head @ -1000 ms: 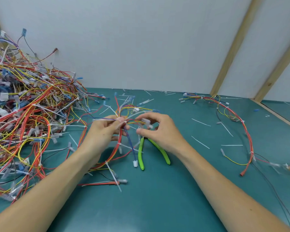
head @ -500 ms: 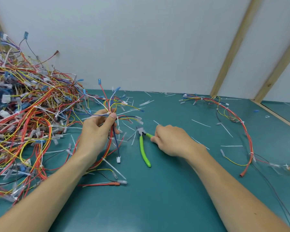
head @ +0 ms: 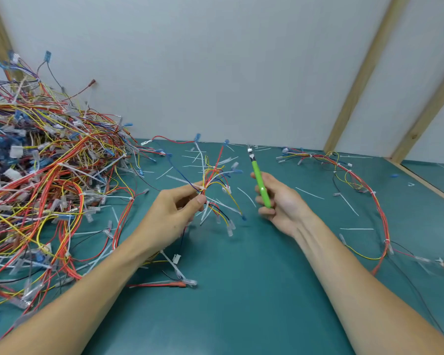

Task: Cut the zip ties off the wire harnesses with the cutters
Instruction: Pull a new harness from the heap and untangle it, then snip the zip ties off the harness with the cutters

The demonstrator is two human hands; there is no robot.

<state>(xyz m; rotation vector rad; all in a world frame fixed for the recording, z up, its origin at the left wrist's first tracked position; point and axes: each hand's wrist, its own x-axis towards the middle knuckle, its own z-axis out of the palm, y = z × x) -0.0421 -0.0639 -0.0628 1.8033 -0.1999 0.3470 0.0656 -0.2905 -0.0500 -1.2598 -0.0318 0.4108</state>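
Left hand (head: 171,213): pinches a small wire harness (head: 214,184) at its zip tie (head: 202,187), lifted above the desk (head: 241,290).
Right hand (head: 277,201): grip clenched round the green cutters (head: 260,184), blades up and tilted away.
Key relation: the tie lies left of the cutter tip and lower; the wires fan upward.
Next move, likely: swing the blades left and down onto the tie.
Harness pile (head: 44,180): far left.

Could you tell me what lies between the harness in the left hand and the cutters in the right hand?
In the head view, nothing bridges them: only teal table with loose cut zip-tie pieces shows between the harness and the cutters.
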